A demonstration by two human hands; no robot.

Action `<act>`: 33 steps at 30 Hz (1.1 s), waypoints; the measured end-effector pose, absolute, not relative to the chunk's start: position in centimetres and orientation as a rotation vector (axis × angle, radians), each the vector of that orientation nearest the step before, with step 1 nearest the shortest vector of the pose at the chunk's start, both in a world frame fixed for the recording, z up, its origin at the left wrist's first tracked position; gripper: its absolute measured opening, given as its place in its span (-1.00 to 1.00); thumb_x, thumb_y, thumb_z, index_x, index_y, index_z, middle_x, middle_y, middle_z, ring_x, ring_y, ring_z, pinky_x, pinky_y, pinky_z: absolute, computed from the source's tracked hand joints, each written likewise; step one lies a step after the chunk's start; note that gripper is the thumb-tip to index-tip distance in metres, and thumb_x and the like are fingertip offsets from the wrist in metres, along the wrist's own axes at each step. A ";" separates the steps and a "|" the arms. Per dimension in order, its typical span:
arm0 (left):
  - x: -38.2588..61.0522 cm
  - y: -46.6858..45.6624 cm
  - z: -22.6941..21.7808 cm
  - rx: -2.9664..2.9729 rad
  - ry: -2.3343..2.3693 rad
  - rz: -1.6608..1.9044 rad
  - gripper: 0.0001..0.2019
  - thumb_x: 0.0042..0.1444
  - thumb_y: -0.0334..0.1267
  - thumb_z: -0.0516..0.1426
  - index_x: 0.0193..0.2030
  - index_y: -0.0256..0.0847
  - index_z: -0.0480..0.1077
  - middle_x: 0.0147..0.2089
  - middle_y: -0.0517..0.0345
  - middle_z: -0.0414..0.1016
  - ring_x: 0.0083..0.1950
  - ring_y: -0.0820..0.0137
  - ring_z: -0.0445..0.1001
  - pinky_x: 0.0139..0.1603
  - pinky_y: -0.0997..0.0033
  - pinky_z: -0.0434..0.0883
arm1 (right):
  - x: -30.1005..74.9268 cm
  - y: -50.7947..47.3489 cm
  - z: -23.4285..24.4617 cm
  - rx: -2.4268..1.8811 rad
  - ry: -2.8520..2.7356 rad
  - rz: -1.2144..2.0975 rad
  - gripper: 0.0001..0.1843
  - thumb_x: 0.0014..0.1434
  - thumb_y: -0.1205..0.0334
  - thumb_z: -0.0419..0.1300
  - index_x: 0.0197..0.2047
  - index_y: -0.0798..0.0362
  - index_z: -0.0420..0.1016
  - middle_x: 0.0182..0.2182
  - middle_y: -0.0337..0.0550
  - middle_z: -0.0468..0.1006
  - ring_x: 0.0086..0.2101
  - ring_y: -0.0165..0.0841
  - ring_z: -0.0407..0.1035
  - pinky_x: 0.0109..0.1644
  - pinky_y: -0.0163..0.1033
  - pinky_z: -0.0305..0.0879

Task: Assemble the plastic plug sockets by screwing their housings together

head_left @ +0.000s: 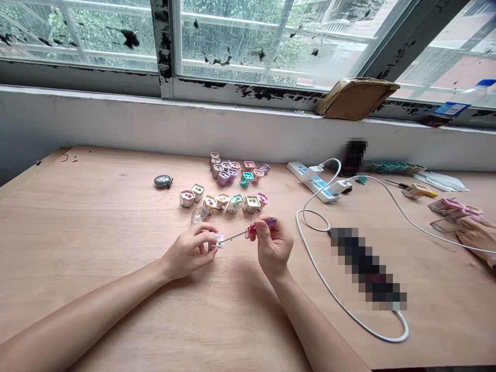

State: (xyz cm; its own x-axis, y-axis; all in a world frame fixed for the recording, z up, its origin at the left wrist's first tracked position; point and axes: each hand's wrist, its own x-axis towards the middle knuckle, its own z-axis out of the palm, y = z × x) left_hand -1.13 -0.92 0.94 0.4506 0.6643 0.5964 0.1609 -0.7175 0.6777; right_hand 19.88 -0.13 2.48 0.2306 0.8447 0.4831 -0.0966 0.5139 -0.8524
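My left hand is closed in a pinch on a small pale pink plastic part just above the wooden table. My right hand grips a small screwdriver with a red and purple handle. Its thin metal shaft points left, and its tip meets the pink part. Just beyond both hands lies a cluster of several small pastel plastic housings, pink, purple, teal and cream, some in clear cases. One empty clear case sits nearest my left hand.
A white power strip with a plugged adapter and a long white cable lies to the right. Another person's hand rests at the right edge by more pink parts. A small grey oval object lies far left; a cardboard box sits on the sill.
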 end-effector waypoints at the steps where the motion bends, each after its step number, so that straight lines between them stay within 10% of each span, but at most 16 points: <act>1: -1.1 -0.9 1.0 2.165 0.691 1.231 -0.83 0.21 -0.50 0.16 -0.10 -0.20 0.42 -0.02 0.05 0.39 -0.39 0.62 0.41 -0.46 0.65 0.47 | 20.0 0.0 2.6 -0.802 -1.136 0.763 -0.61 0.24 -0.08 0.34 -0.34 0.07 0.42 -0.57 -0.29 0.40 -0.61 -0.46 0.33 -0.55 -0.38 0.32; 33: -1.4 -0.8 0.9 1.988 0.819 1.208 -0.95 0.23 -0.40 0.17 -0.17 -0.23 0.42 -0.02 0.04 0.37 -0.41 0.62 0.38 -0.44 0.60 0.46 | 22.3 2.8 -0.1 -1.051 -1.189 0.712 -0.48 0.19 -0.21 0.31 -0.46 0.06 0.31 -0.60 -0.31 0.33 -0.60 -0.47 0.22 -0.56 -0.37 0.24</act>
